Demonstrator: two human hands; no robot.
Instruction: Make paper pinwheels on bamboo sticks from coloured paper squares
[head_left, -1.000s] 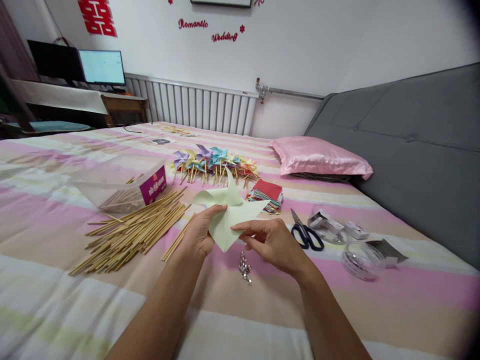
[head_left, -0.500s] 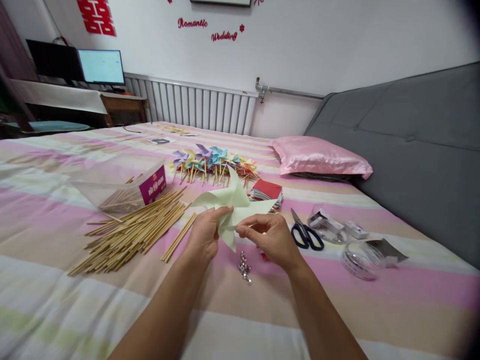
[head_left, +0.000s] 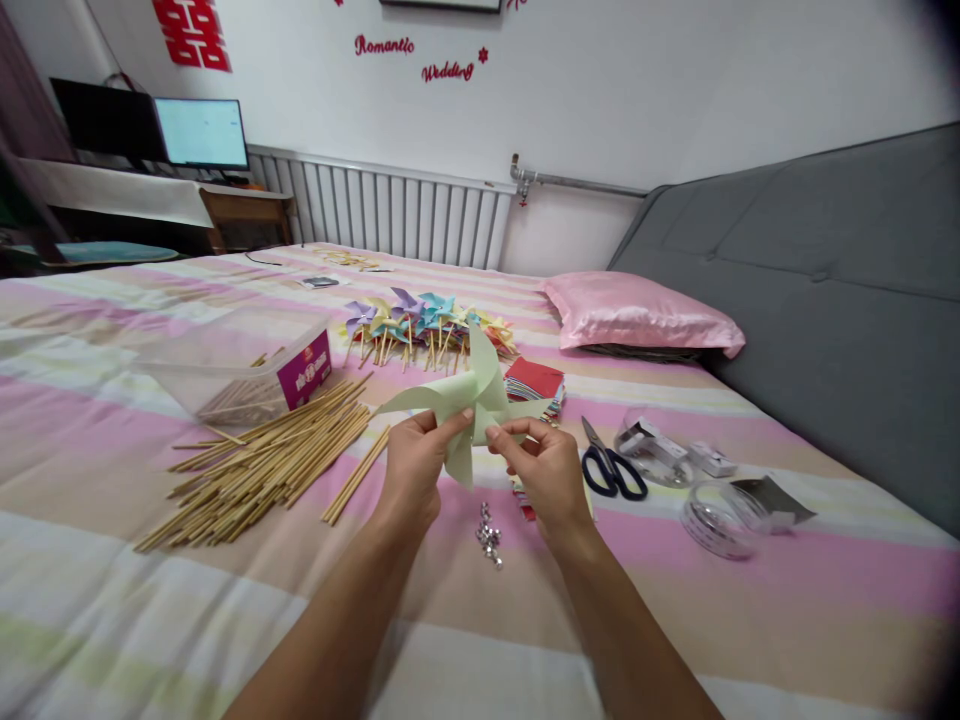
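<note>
A pale green paper pinwheel (head_left: 459, 392) is held up over the bed between both hands. My left hand (head_left: 414, 462) pinches it near the centre, thumb on the front. My right hand (head_left: 546, 470) grips its right side, thumb and fingers pressed together close to the centre. Whether a small pin sits between the fingertips is too small to tell. Just below lies a little heap of shiny silver push pins (head_left: 488, 536). Behind my right hand is a stack of coloured paper squares (head_left: 535, 380), red on top.
Many wooden sticks (head_left: 277, 460) lie at left beside a clear plastic box (head_left: 217, 350). Finished pinwheels (head_left: 420, 318) sit farther back. On the right are scissors (head_left: 611, 470), clear round containers (head_left: 724, 520) and a pink pillow (head_left: 645, 312).
My right thumb and fingers have shifted up and closer to the pinwheel's centre. The pinwheel has turned slightly, and its top blade now points a little more to the right.
</note>
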